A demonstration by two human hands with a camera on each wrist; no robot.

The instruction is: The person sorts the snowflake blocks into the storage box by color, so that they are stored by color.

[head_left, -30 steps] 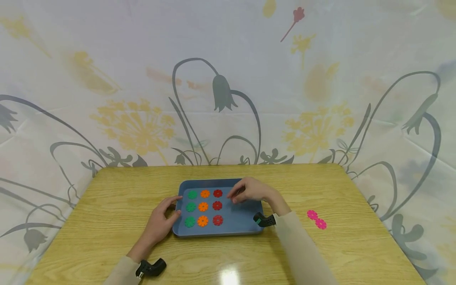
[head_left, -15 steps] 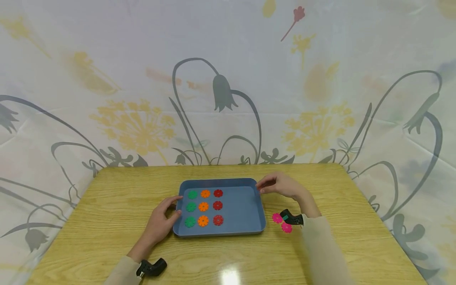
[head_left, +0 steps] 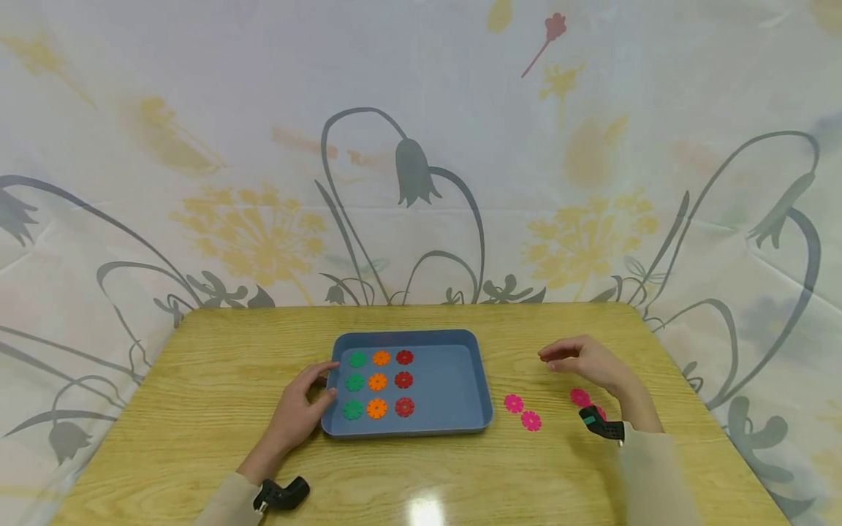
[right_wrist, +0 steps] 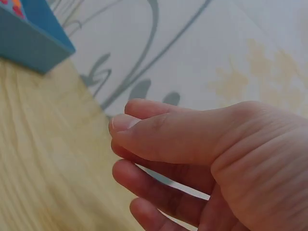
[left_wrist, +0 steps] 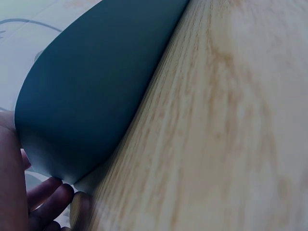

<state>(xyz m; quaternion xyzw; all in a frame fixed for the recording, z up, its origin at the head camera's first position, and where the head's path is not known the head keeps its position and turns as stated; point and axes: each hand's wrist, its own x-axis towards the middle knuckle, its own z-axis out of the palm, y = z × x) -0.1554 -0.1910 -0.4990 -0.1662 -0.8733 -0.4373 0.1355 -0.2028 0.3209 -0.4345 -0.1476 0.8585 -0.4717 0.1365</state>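
Partly, the right wrist camera [head_left: 607, 429] hides a pink disc [head_left: 601, 412].

A pale, creased printed cloth [head_left: 460, 88] hangs behind the wooden table [head_left: 230, 380]; above the middle of the table's far edge, a grey bellflower [head_left: 412, 172] droops from its looped stem; a wide yellow flower head [head_left: 253, 234] spreads above that edge's left part, and a similar yellow bloom [head_left: 588, 234] above its right; beyond the table's right side I see a second grey bellflower [head_left: 783, 208]; a little red flower [head_left: 555, 26] sits high above the far edge; a white glare [head_left: 426, 510] shines on the table's near part.
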